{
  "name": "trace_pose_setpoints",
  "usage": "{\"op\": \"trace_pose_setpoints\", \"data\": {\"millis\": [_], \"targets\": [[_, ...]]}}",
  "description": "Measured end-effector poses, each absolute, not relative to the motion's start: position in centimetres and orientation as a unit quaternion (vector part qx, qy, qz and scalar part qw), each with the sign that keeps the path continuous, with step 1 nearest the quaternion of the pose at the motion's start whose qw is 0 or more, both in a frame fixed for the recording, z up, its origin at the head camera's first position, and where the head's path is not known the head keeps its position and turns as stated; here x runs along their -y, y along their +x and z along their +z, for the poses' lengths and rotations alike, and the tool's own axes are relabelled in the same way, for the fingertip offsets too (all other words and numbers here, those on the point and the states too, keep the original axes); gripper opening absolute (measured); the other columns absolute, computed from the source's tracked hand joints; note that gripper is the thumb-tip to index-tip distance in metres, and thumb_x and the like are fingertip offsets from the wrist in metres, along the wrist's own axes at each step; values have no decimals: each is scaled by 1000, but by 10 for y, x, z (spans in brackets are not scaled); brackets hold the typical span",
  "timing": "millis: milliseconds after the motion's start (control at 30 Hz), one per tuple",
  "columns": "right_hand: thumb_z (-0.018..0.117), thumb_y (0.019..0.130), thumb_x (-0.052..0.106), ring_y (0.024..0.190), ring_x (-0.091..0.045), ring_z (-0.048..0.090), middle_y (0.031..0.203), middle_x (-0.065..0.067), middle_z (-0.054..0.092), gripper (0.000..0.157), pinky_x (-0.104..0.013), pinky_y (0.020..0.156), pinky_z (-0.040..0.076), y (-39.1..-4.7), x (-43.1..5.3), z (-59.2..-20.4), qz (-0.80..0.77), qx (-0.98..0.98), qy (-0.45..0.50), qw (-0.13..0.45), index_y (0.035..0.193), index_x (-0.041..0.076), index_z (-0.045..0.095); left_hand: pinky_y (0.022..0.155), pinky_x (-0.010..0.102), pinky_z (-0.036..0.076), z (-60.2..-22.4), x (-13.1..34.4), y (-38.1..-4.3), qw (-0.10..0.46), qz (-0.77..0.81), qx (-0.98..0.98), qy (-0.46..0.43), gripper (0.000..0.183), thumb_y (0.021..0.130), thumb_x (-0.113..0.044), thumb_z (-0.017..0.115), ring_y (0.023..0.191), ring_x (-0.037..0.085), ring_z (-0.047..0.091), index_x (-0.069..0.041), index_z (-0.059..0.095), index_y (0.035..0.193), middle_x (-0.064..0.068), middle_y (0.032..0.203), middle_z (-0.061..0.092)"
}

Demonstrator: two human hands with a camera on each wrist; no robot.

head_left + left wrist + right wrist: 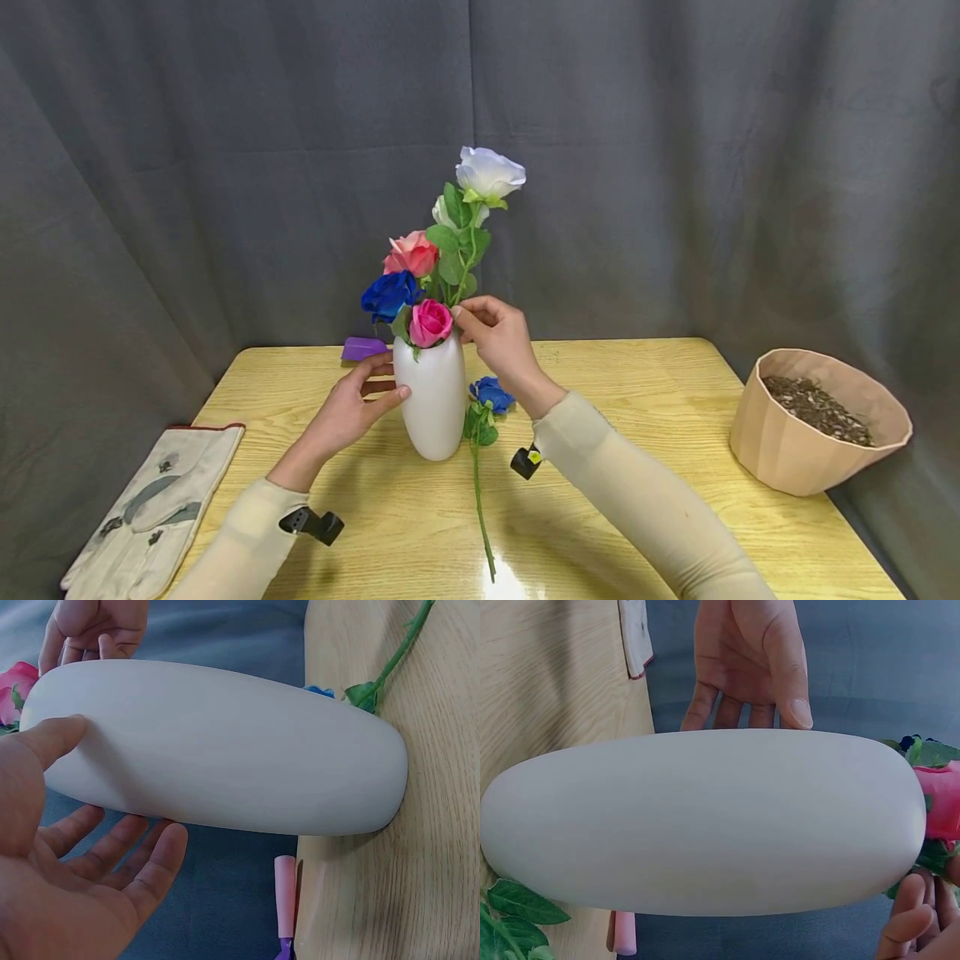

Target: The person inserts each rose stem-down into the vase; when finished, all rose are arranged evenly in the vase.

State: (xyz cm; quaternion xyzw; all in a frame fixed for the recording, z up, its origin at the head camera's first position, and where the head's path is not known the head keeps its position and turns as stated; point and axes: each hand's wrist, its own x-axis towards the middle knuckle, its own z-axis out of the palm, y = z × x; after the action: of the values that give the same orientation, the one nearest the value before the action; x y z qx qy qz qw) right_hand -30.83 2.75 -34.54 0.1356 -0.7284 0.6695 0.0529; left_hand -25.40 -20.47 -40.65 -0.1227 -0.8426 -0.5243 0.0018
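Observation:
A white vase (433, 408) stands upright on the table and holds several artificial roses. My left hand (348, 414) grips its left side, thumb in front and fingers around the back. At the rim's right, my right hand (498, 342) pinches the stem of the tall white rose (489, 173); in the right wrist view its fingertips (907, 915) are beside the mouth. A pink rose (431, 323), a blue rose (390, 296) and a coral rose (412, 253) lean out left of that stem, with another whitish bloom partly hidden behind leaves. The stem ends inside the vase are hidden.
One more blue rose (492, 394) lies on the wooden table (630, 417), right of the vase. Work gloves (153, 508) lie at the left edge, and a peach pot (780, 433) of soil stands at the right. A purple trowel blade (363, 348) shows behind the vase.

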Motion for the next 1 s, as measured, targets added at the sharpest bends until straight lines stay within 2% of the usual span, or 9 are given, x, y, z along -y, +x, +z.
{"op": "trace_pose_setpoints", "data": {"millis": [167,300,433,600,800,1000], "targets": [[67,96,25,73,-13,64,87,-1,70,18,-24,61,49,-310,-27,-345,671,726,141,53,104,10,73,100,53,53,-407,205,-255,0,-522,844,-121,66,95,-37,68,129,40,57,-14,39,150,17,143,53],[67,96,21,77,-18,64,88,-1,70,17,-24,68,55,-310,-28,-348,657,737,154,42,104,8,75,101,52,53,-408,205,-255,-4,-518,847,-118,68,95,-38,68,130,40,56,-14,37,151,17,143,52],[67,96,22,81,-29,64,87,-1,69,18,-25,66,53,-310,-29,-348,655,739,154,42,104,9,76,101,52,53,-409,206,-254,-5,-516,848,-118,69,95,-38,68,130,41,56,-13,36,151,18,144,52],[68,96,22,79,-24,62,92,-3,70,17,-24,66,52,-310,-29,-347,651,743,151,43,105,10,76,101,52,53,-408,205,-255,-4,-518,847,-121,68,95,-38,68,130,41,56,-14,37,151,17,144,52],[68,96,22,86,-38,62,96,-7,72,18,-25,66,52,-309,-30,-347,638,755,149,25,105,9,76,101,52,53,-409,205,-256,-6,-517,847,-120,68,95,-39,68,130,40,56,-14,37,151,17,143,52],[69,95,24,83,-32,63,92,-4,70,18,-25,64,51,-308,-35,-347,644,749,155,13,105,10,76,101,52,53,-408,204,-256,-6,-518,847,-119,68,95,-39,68,130,40,56,-14,37,151,17,143,52]]}}
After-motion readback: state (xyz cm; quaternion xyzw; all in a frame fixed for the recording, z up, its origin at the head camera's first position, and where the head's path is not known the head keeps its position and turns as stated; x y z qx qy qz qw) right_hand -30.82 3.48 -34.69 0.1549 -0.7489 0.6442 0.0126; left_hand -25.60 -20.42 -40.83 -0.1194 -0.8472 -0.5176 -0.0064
